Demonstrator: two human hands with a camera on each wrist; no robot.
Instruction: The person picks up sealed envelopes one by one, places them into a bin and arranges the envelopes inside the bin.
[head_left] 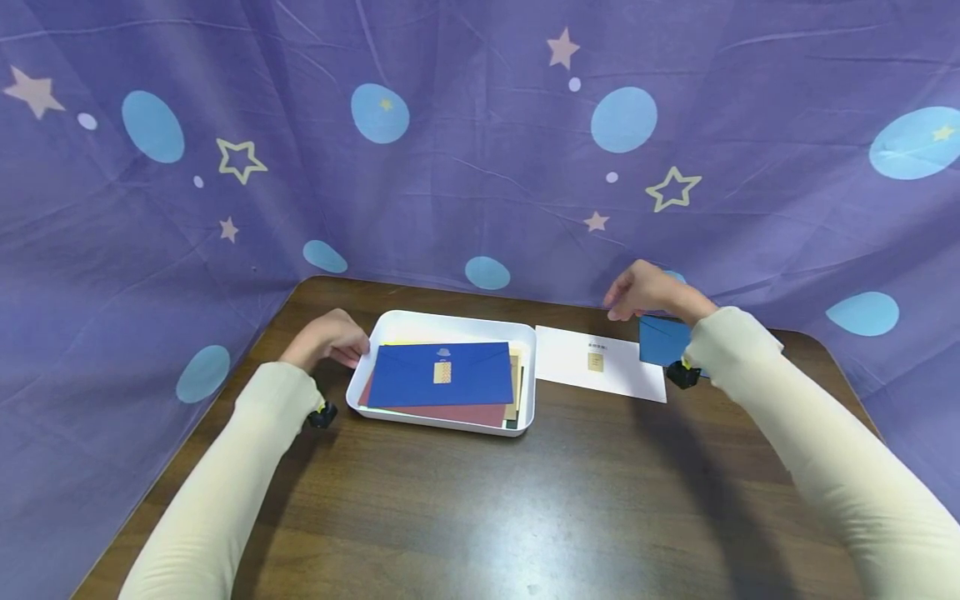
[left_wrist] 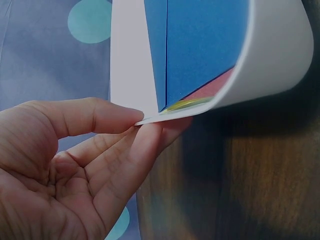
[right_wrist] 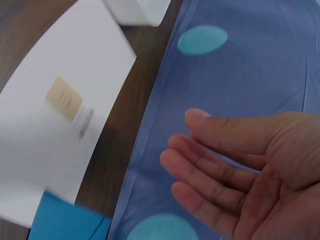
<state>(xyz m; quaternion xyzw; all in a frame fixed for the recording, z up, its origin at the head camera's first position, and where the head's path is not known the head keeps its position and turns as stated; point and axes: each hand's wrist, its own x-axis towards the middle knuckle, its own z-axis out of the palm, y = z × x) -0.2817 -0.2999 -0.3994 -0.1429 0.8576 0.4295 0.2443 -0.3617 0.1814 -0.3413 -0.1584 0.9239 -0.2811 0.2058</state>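
Observation:
My left hand (head_left: 335, 335) pinches the left rim of a white plastic tray (head_left: 450, 323) between thumb and fingers, which the left wrist view shows closely. On top of the stack in the tray lies a dark blue envelope (head_left: 408, 377) with a patterned sticker. A red envelope (head_left: 450, 414) and other coloured paper edges stick out beneath it. My right hand (head_left: 643, 287) hovers over the table's back edge, fingers loosely bent and holding nothing. Nearest to it are a white envelope (head_left: 562, 360) with a gold sticker and a smaller blue envelope (head_left: 658, 338), partly hidden by the right arm.
The brown wooden table (head_left: 450, 500) reaches back to a purple curtain (head_left: 465, 208) with stars and blue ovals. The white envelope lies against the tray's right side, and the smaller blue envelope overlaps its right end. Black wrist cameras hang below both sleeves.

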